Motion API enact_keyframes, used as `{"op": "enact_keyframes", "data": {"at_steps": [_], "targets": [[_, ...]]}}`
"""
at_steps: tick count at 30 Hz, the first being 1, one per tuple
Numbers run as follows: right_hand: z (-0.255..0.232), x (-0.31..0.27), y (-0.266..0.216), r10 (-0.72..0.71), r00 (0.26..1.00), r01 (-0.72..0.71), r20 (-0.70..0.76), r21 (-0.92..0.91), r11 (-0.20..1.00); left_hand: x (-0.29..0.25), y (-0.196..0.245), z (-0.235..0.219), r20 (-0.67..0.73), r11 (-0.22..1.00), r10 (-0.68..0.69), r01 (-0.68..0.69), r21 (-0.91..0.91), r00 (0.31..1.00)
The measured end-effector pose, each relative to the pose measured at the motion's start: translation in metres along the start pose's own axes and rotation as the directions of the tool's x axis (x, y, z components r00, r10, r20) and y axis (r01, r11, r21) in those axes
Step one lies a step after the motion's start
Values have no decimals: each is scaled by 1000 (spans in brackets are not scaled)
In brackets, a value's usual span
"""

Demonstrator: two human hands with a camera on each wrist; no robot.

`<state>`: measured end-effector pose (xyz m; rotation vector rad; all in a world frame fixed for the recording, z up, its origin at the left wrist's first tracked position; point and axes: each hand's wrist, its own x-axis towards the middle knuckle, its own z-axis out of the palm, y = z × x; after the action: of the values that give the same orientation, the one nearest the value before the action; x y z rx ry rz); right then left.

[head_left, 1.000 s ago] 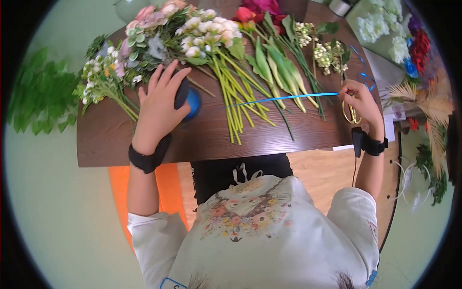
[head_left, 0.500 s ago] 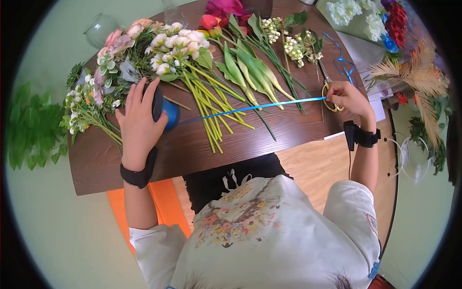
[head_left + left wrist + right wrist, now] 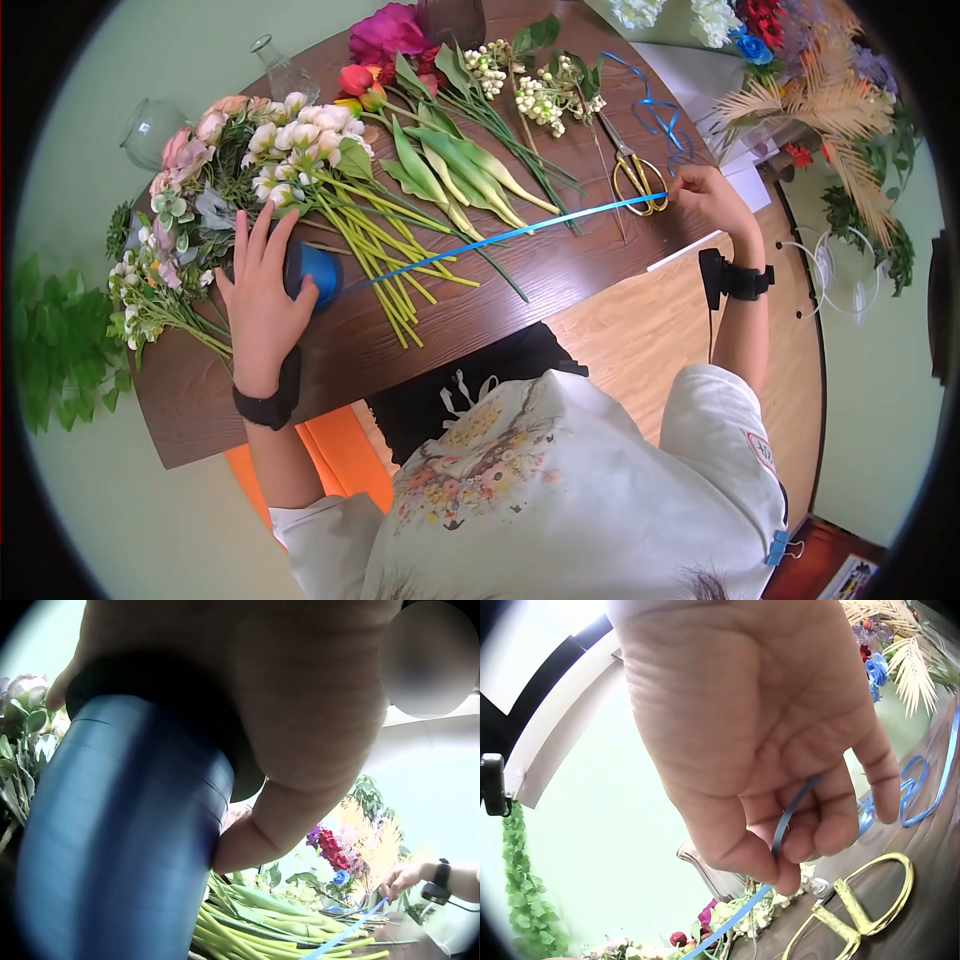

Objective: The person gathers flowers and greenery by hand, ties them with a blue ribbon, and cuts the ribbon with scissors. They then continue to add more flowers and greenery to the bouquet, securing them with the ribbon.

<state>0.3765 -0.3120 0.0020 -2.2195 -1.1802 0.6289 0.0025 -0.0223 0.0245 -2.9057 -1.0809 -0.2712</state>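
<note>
A spool of blue ribbon (image 3: 320, 276) stands on its end at the left of the brown table. Over its black top end lies my left hand (image 3: 262, 318), fingers straight and spread, the thumb against the wound blue side (image 3: 127, 825). From the spool a taut strip of blue ribbon (image 3: 520, 232) runs across flower stems to my right hand (image 3: 714, 202). That hand pinches the strip between thumb and forefinger, as the right wrist view shows. Just beside it, gold-handled scissors (image 3: 640, 184) lie on the table.
White flowers with long green stems (image 3: 385, 280) and tulips (image 3: 440, 185) lie under the ribbon. Pink and white flowers (image 3: 170, 200) are at the left, white-berried sprigs (image 3: 545, 105) farther back. Glass vases (image 3: 285, 75) stand at the far edge. Loose blue ribbon (image 3: 650, 110) curls behind the scissors.
The whole view has swung, so the table now appears turned and shifted left. The ribbon stays stretched between my hands, and both keep their hold and posture.
</note>
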Motion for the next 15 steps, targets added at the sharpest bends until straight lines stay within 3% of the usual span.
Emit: {"op": "enact_keyframes", "data": {"at_steps": [6,10,12,15], "targets": [[1,7,-2,44,995,-46,-88,-26,999,-5,-4,-3,2,989,80,-79,-129,997],[4,24,-4,127,989,-129,-79,-17,992,-18,-6,1,-16,995,-95,95,-19,995],[10,35,-5,-96,979,62,-177,-192,979,-23,-7,1,-19,986,-165,165,-12,986],[15,53,-14,-211,944,137,-255,-278,951,-24,-2,1,-116,992,-74,85,94,991]]}}
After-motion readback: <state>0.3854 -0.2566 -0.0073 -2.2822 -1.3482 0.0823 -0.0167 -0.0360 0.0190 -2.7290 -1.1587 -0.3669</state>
